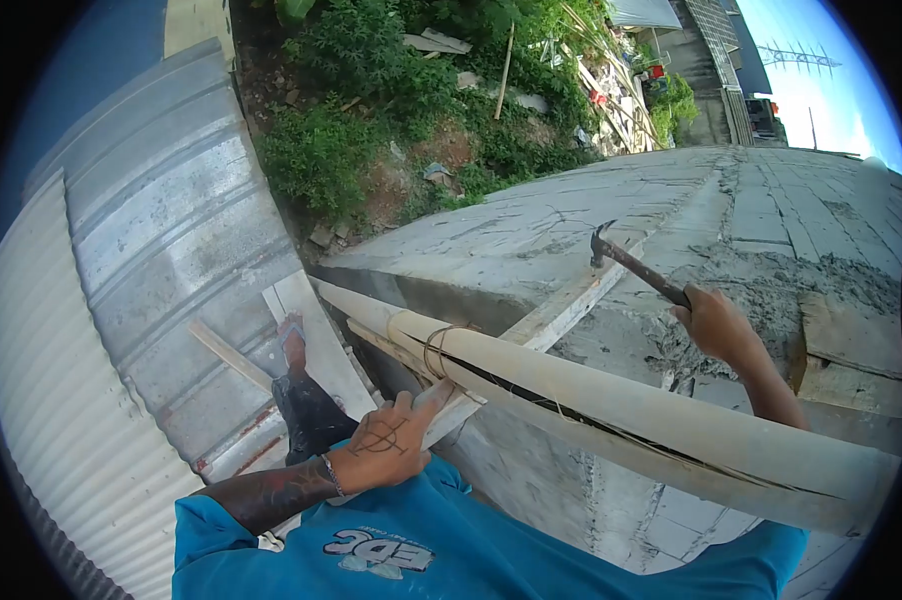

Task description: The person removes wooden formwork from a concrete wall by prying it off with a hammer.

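My right hand (716,322) is wrapped round the handle of a hammer (636,265), its head over a pale wooden plank (581,308) that lies against the block wall. The plank passes behind a thick bamboo pole (591,385) with a long split. Wire (439,350) loops round the pole near the crossing. At the plank's lower end, my left hand (391,440) is closed on the wood, beside the pole, with the fingers partly hidden.
Below on the left are a metal sheet roof (171,230) and a corrugated sheet (91,400). My foot (292,345) is on a board (316,335). A block wall (771,200) spans the right, with a wooden piece (851,340) fixed there. Plants (321,150) grow below.
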### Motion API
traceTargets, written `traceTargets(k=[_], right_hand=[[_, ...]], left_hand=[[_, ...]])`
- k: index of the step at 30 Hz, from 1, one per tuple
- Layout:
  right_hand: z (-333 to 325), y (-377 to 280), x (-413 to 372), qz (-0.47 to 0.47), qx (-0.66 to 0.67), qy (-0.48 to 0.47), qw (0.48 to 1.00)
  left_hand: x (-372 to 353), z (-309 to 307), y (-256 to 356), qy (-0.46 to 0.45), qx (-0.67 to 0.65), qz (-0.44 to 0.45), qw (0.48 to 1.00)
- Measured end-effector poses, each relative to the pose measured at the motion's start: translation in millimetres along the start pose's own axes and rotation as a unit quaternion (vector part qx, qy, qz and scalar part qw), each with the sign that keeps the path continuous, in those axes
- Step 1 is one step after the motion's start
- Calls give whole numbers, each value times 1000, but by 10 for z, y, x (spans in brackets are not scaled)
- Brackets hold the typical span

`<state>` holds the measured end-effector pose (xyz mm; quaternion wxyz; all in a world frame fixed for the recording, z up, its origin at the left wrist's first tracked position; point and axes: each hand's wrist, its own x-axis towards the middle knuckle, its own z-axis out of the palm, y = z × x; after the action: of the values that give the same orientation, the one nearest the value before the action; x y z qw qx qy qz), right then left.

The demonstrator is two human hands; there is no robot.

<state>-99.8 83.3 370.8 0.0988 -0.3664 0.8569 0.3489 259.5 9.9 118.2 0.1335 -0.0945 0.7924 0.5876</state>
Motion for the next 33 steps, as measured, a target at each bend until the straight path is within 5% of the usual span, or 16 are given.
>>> traceTargets(k=[1,3,6,9,12,13,17,20,23,25,26,27,28,29,33], right_hand=[[-44,-16,75,7,-45,-44,998],[-572,-101,219,35,25,21,999],[-1228,-146,454,107,201,258,939],[-1387,179,735,13,228,389,892],[-535,-328,459,6,326,347,880],[-225,-322,227,14,67,198,978],[-638,-167,212,30,-89,-56,994],[-1367,-311,409,106,-33,221,969],[-1704,557,768,-192,-176,472,842],[-1219,80,585,-80,149,415,894],[-913,-425,393,11,278,402,873],[-580,-575,151,34,92,279,955],[-237,-505,-56,10,-63,59,996],[116,-423,-205,35,-98,-137,985],[-92,-694,-369,-31,10,-6,999]], left_hand=[[9,0,-45,-6,-3,3,1000],[15,52,-78,-15,-12,3,1000],[26,22,-55,-14,-23,5,1000],[28,51,-70,11,-26,19,999],[30,70,-104,12,-27,27,999],[36,59,-110,17,-34,24,999],[148,-91,-109,6,-26,21,999],[72,-24,-76,-26,-26,5,999],[40,-1,-76,-31,-26,-2,999],[46,-12,-84,-27,-36,3,999],[39,-2,-90,-23,-40,5,999],[34,3,-102,-17,-42,11,999],[37,-11,-110,-10,-38,21,999],[-12,-11,-100,-36,-32,21,999],[69,-11,-91,-38,-28,4,999]])
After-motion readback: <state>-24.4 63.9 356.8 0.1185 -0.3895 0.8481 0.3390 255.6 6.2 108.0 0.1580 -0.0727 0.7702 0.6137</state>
